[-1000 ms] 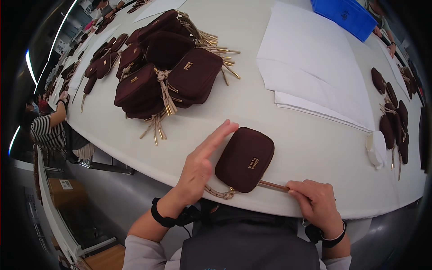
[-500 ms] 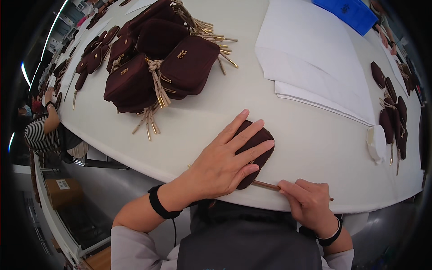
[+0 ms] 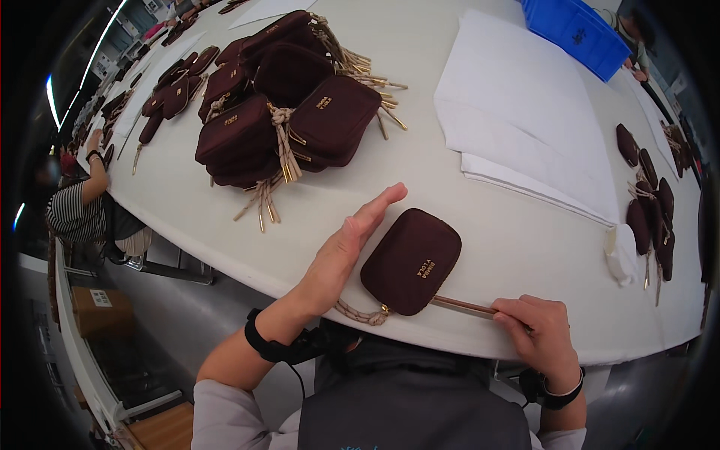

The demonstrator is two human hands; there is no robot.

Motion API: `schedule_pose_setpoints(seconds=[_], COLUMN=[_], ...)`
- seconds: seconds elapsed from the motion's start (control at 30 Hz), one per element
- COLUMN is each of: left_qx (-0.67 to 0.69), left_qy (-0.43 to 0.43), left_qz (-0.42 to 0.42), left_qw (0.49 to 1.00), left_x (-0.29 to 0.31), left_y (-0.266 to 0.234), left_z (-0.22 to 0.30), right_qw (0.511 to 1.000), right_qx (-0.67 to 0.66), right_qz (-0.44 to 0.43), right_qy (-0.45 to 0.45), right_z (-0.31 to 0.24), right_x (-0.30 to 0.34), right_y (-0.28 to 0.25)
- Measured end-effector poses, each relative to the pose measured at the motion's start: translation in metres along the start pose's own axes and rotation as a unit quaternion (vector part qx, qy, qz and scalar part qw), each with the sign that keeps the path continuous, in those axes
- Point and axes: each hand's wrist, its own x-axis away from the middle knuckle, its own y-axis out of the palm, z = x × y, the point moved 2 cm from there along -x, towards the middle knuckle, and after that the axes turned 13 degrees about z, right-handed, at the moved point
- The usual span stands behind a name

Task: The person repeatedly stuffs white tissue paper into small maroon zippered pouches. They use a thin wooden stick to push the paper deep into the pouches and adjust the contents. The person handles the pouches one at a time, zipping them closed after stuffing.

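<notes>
A small dark burgundy zip pouch point(image 3: 409, 255) with gold lettering lies flat on the white table in front of me. A braided beige cord point(image 3: 361, 314) hangs from its near left corner. My left hand point(image 3: 339, 256) stands on edge just left of the pouch, fingers stretched out together, holding nothing. Its wrist is above the cord. My right hand point(image 3: 538, 330) grips a thin brown stick point(image 3: 463, 305) between thumb and fingers. The stick's other end meets the pouch's lower right zip edge; whether it reaches inside I cannot tell.
A pile of burgundy pouches point(image 3: 259, 131) with tasselled cords stands at the back left. White sheets point(image 3: 525, 120) and a blue bin point(image 3: 577, 34) are beyond on the right. More pouches point(image 3: 652, 199) lie at the far right beside a white object point(image 3: 621, 255). A person in stripes point(image 3: 79, 206) sits left.
My left hand has lifted off the pouch and turned on edge to its left, uncovering the pouch and its cord. My right hand has moved slightly right with the stick.
</notes>
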Motion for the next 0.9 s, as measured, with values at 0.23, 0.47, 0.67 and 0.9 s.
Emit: schedule_pose_setpoints(seconds=[0.23,0.47,0.67,0.9], left_qx=[-0.379,-0.392,-0.427,-0.419], left_qy=[0.185,0.152,0.143,0.156], left_qz=[-0.063,-0.029,0.001,-0.013], left_qw=[0.905,0.907,0.893,0.895], left_x=[0.007,0.017,0.023,0.028], left_y=[0.030,0.034,0.038,0.046], left_z=[0.002,0.008,0.007,0.004], right_qw=[0.997,0.996,0.988,0.988], right_qx=[0.008,0.021,0.080,0.063], right_qz=[0.074,0.087,0.130,0.142], right_qy=[-0.019,0.000,-0.023,-0.013], right_z=[-0.010,-0.005,-0.015,-0.001], right_x=[0.000,0.003,-0.009,-0.002], right_y=[0.024,0.013,0.032,0.025])
